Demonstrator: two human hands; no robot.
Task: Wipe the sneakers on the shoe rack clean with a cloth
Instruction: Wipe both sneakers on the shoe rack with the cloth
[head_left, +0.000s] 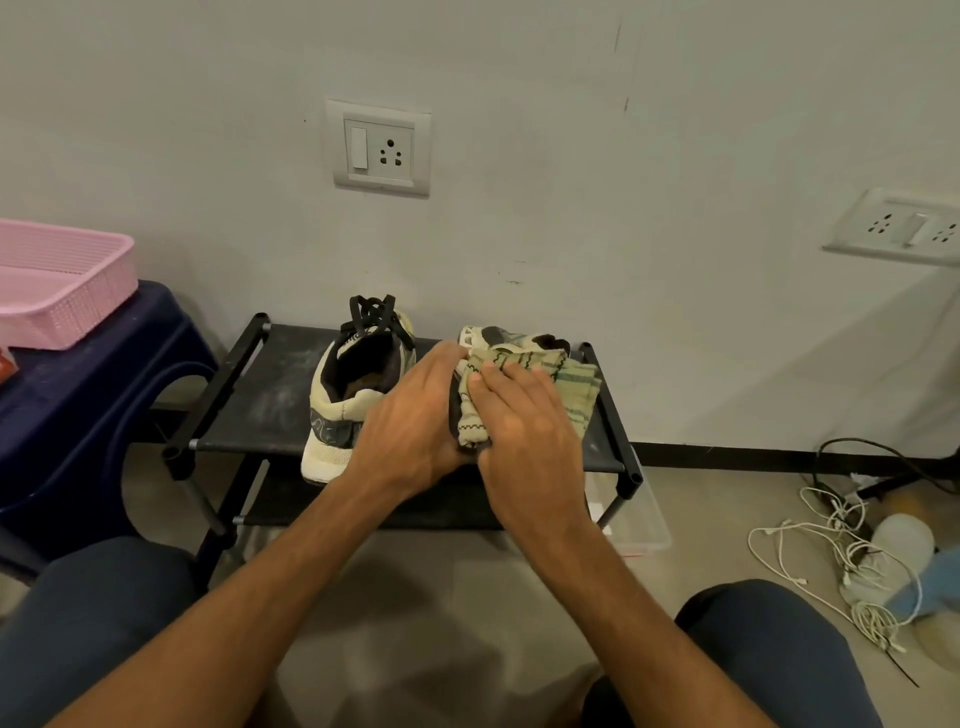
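Two cream and grey sneakers sit on the top shelf of a low black shoe rack (249, 395). The left sneaker (353, 395) stands upright with its black laces loose, heel toward me. The right sneaker (498, 338) lies tipped on its side and is mostly hidden under a beige checked cloth (566, 384). My right hand (524, 421) lies flat on the cloth, fingers straight, pressing it onto that sneaker. My left hand (415, 415) grips the same sneaker from its left side, fingers curled over its edge.
A pink plastic basket (57, 280) rests on a dark blue stool (88, 395) left of the rack. A clear plastic box (639, 525) sits behind the rack's right leg. Tangled white cables (831, 551) lie on the floor at right. Wall sockets (382, 148) are above.
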